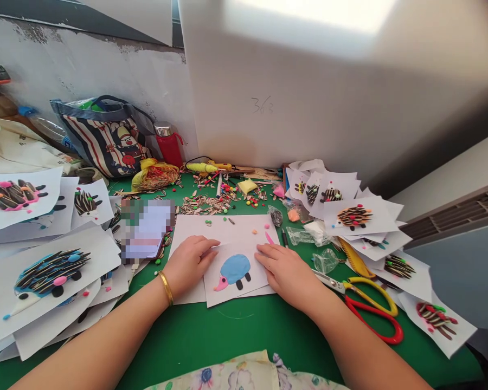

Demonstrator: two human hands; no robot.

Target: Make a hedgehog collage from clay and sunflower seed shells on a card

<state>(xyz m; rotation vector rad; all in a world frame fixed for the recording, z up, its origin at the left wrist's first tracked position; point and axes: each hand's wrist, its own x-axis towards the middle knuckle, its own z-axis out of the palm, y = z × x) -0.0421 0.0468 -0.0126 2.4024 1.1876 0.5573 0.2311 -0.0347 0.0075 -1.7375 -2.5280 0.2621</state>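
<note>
In front of me lies a white paper sheet [228, 292] bearing a clay hedgehog [235, 271] with a blue body, pink snout and black feet. It rests on a larger white sheet [187, 227]. My left hand [191, 262], a gold bangle at its wrist, touches the paper's left edge, fingers stretched out. Flat over the right edge lies my right hand [282, 268], its fingers extended. Beyond the hands, a pink clay strip [269, 238], small pink balls and green balls sit on the larger sheet.
Finished hedgehog pictures are piled left [101, 244] and right [384, 208]. Scissors [374, 311] with red and yellow handles lie right of my right hand. A phone [148, 230] is at the left. Sunflower seeds [205, 205], a glue gun [209, 167] and a red bottle [169, 146] are farther back.
</note>
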